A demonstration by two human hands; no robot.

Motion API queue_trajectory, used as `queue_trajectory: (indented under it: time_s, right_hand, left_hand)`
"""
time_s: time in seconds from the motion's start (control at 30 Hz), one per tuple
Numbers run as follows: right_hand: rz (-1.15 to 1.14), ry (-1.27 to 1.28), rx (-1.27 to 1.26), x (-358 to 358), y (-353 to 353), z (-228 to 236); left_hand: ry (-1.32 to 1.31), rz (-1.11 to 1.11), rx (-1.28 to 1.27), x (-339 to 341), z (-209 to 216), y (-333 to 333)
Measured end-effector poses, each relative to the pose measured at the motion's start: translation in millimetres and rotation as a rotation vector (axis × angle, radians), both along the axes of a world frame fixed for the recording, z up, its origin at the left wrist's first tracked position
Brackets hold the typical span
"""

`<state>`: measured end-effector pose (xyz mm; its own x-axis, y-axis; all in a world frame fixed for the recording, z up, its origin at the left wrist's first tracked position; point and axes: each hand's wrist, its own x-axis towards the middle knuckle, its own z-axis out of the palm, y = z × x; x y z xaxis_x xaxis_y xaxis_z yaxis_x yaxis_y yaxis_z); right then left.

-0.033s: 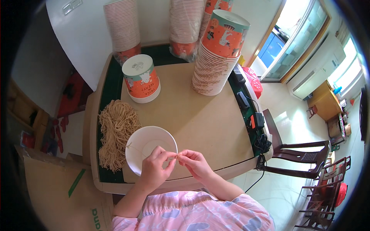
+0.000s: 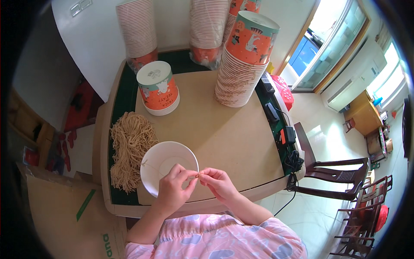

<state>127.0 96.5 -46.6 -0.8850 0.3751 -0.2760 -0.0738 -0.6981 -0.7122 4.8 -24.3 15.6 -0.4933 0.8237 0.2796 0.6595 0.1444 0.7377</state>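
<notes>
A white paper bucket (image 2: 166, 153) stands open side up at the table's near edge. A bit of tan cord (image 2: 145, 163) shows at the left of its rim. At the right of the rim, my left hand (image 2: 174, 185) and my right hand (image 2: 217, 183) meet fingertip to fingertip. Both pinch a short tan cord end, mostly hidden by the fingers. My left hand's thumb and forefinger reach over the bucket's near right side. A loose bundle of tan cords (image 2: 131, 151) lies left of the bucket.
An upside-down orange and teal paper bucket (image 2: 158, 88) stands farther back. Tall bucket stacks (image 2: 241, 77) rise at the back of the table (image 2: 215, 142). Black power adapters with cables (image 2: 290, 136) line the right edge. A wooden chair (image 2: 336, 175) stands right, a cardboard box (image 2: 64, 211) left.
</notes>
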Motion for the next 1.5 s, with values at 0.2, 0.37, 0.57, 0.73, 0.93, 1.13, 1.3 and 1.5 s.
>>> queue_trajectory:
  time_s: [0.2, 0.37, 0.57, 0.73, 0.93, 1.13, 1.3, 1.5]
  right_hand:
    - [0.004, 0.012, 0.025, -2, 0, 1]
    - [-0.033, -0.025, 0.295, -3, -4, 7]
    - [-0.132, -0.132, 1.383, -9, -5, 31]
    - [-0.073, -0.117, 1.639, -17, -3, 38]
    - [-0.044, -0.143, 1.615, -16, -1, 40]
    - [-0.008, -0.128, 1.492, -13, 1, 37]
    - [0.023, -0.114, 1.359, -12, 4, 34]
    - [0.04, -0.142, 1.42, -11, 4, 36]
  left_hand:
    - [0.066, -0.001, 0.055, -2, -7, -1]
    - [-0.041, 0.003, 0.041, -3, -3, -3]
    - [-0.184, 0.067, 0.062, -11, -5, -13]
    - [-0.245, 0.083, 0.044, -13, -6, -20]
    - [-0.26, 0.083, 0.05, -14, -7, -24]
    - [-0.139, -0.047, 0.024, -8, 5, -16]
    - [-0.019, -0.02, 0.13, -10, -16, -13]
    - [-0.164, -0.047, 0.055, -9, -3, -12]
